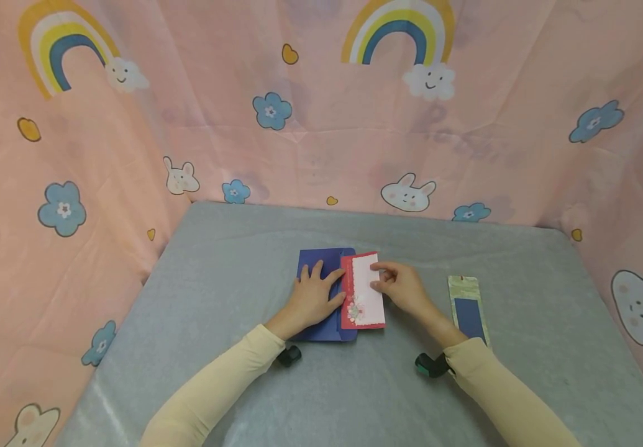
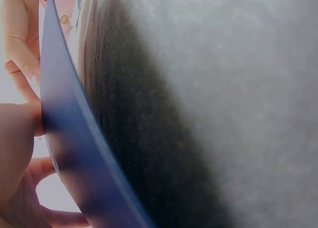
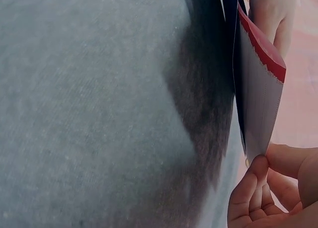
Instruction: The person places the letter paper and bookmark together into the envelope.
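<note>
A dark blue envelope (image 1: pixel 321 329) lies on the grey cloth in the middle of the head view. My left hand (image 1: pixel 311 298) rests on it with fingers spread, the thumb and index fingertip right at the left edge of a greeting card. The greeting card (image 1: pixel 367 288) has a red border, a white panel and a flower near its lower left corner. It overlaps the envelope's right flap. My right hand (image 1: pixel 402 288) pinches the card's right edge between thumb and fingers. In the right wrist view the card (image 3: pixel 258 89) slants up from the envelope to those fingertips (image 3: pixel 259 166).
A narrow green card (image 1: pixel 463 287) with a dark blue panel lies to the right, partly behind my right forearm. Black wrist cameras (image 1: pixel 432 365) sit at both cuffs. Pink patterned fabric (image 1: pixel 321 155) hangs round the back and sides of the grey-covered table (image 1: pixel 215 248).
</note>
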Tool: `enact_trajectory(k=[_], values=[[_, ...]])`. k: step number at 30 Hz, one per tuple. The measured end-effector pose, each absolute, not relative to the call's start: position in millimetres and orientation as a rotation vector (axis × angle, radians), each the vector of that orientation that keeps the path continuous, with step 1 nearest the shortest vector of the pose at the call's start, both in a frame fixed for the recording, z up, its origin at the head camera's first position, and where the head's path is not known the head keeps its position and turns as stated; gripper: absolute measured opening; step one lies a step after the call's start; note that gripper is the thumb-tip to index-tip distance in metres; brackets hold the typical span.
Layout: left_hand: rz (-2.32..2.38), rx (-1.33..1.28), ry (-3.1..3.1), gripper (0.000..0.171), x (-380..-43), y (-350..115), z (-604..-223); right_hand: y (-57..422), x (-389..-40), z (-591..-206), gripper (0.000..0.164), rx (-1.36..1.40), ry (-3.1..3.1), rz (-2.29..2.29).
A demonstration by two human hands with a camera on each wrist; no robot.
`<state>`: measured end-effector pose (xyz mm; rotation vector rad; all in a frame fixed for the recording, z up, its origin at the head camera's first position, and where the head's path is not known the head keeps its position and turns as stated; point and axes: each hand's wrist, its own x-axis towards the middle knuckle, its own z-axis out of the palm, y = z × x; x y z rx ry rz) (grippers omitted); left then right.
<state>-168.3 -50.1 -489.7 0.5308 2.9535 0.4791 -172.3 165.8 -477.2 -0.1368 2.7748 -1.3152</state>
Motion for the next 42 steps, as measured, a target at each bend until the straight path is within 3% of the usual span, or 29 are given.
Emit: enact_trajectory(k=[42], values=[[0.494, 0.528, 2.948, 0.054, -167, -51, -488, 137, -178, -481, 0.031, -0.213, 2.789, -1.380]])
